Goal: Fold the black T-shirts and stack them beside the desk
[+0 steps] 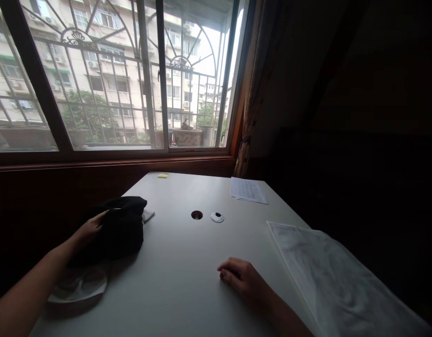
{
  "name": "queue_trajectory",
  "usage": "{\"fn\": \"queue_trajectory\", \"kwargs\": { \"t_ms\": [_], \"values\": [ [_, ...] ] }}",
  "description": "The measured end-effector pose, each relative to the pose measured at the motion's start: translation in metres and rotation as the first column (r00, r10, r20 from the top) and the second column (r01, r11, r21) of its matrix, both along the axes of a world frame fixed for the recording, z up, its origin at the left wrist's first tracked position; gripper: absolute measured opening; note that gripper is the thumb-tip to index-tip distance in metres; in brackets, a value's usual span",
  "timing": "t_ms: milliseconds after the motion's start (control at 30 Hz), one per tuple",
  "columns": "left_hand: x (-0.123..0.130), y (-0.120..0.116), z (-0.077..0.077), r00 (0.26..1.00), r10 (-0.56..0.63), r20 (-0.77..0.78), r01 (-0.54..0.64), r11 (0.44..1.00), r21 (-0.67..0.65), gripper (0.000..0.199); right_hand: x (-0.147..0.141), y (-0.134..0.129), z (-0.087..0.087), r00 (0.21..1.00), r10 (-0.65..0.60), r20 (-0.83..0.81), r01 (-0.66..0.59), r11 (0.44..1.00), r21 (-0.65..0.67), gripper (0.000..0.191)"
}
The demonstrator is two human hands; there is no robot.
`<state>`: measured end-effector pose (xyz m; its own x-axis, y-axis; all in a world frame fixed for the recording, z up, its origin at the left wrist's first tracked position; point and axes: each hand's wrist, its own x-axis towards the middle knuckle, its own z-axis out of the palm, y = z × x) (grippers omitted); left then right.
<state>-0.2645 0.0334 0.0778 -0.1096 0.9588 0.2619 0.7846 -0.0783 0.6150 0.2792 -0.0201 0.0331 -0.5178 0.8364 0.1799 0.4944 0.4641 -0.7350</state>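
Note:
On the left of the white table (pixel 174 262), my left hand (pixel 93 228) grips a bunched black cloth (pixel 122 229), its fingers partly hidden against the fabric. A bit of pale material (pixel 148 215) sticks out from behind the cloth. Below my left forearm lies a clear, shiny plastic item (pixel 80 285). My right hand (pixel 239 276) rests on the table right of the middle, its fingers curled together with nothing visible in them.
A round hole (pixel 197 215) and a white ring-shaped cap (pixel 217 217) are mid-table. Printed papers (pixel 249 190) and a yellow note (pixel 163 175) lie at the far edge. A translucent zip bag (pixel 335 276) covers the right side. Beyond stands a barred window (pixel 110 79) with a curtain (pixel 251 93).

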Motion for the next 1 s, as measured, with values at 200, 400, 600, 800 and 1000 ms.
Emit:
{"fn": "queue_trajectory", "kwargs": {
  "t_ms": [200,400,600,800,1000],
  "values": [
    [-0.008,-0.013,-0.003,0.992,-0.122,0.012,0.123,0.992,-0.042,0.07,-0.001,-0.001,0.002,1.0,-0.01,0.013,0.01,1.0,0.009,0.023],
    [-0.008,-0.02,0.034,0.987,0.053,-0.153,0.002,0.94,0.34,0.053,0.003,-0.001,0.004,1.0,0.002,0.017,-0.003,0.999,0.045,0.022],
    [-0.003,0.014,0.013,0.956,0.06,-0.288,-0.016,0.988,0.151,0.058,0.017,0.002,0.025,0.976,-0.218,0.005,0.209,0.939,0.274,0.023],
    [0.005,0.026,-0.025,0.97,0.024,-0.241,-0.043,0.996,-0.074,0.065,0.088,0.019,0.038,0.779,-0.626,0.03,0.503,0.652,0.567,0.028],
    [-0.009,0.023,-0.036,0.961,0.02,-0.277,-0.003,0.998,0.059,0.064,0.196,0.032,0.001,0.254,-0.89,0.379,0.731,0.433,0.527,0.045]
  ]
}}
